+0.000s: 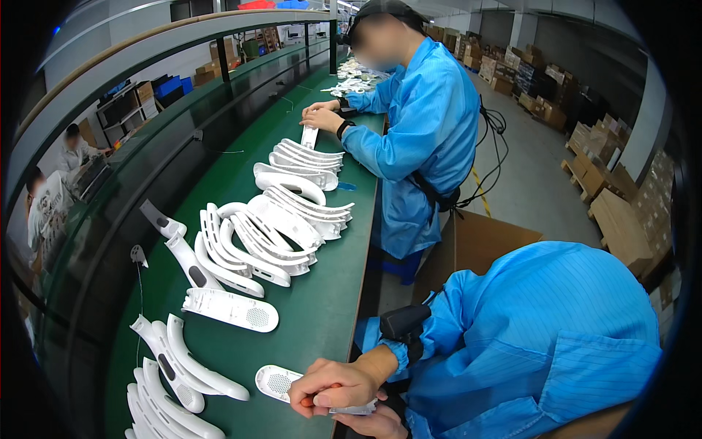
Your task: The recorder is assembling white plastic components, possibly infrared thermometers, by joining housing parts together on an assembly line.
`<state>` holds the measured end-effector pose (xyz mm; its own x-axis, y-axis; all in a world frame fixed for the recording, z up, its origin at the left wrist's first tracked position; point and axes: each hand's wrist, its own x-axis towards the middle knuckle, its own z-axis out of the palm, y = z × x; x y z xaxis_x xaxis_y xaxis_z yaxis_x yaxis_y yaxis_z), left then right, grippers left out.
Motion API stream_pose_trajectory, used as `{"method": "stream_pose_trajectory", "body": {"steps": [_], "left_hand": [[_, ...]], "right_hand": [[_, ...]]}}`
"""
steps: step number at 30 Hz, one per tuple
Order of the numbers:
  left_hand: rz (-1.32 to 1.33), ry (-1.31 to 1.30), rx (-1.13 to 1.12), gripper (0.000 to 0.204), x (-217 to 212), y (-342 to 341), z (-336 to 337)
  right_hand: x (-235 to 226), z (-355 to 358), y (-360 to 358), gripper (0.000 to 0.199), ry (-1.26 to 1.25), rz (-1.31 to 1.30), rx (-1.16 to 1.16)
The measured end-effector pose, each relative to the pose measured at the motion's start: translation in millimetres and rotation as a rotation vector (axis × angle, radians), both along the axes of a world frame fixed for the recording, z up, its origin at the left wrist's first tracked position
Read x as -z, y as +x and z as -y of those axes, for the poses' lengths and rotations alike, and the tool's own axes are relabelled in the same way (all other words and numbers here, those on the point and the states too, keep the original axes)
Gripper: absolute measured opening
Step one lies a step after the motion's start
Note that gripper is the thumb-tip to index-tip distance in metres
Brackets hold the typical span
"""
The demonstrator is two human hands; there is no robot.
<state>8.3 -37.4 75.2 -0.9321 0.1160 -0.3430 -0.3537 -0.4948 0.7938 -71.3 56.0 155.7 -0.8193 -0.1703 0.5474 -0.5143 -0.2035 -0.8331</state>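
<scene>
My right hand is at the near edge of the green bench, fingers curled around a small orange thing of which only a bit shows. My blue sleeve with a black wrist strap runs off to the right. Just under it, my left hand is partly cut off by the lower edge and holds a thin flat white piece against the right hand. A white oval part with a perforated grille lies right beside my hands on the left.
Several curved white plastic shells lie in rows along the green bench. A co-worker in a blue coat works farther along the bench. Cardboard boxes stand on the right, and a raised shelf rail runs on the left.
</scene>
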Motion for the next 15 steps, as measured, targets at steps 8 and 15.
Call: {"method": "stream_pose_trajectory", "body": {"steps": [8, 15], "left_hand": [[0.065, 0.138, 0.058, 0.076, -1, -2, 1], [0.107, 0.123, -0.117, 0.080, -8, 1, -12]], "right_hand": [[-2, 4, 3, 0.020, -0.092, 0.122, 0.054], [-5, 17, 4, 0.021, -0.391, 0.333, 0.083]]}}
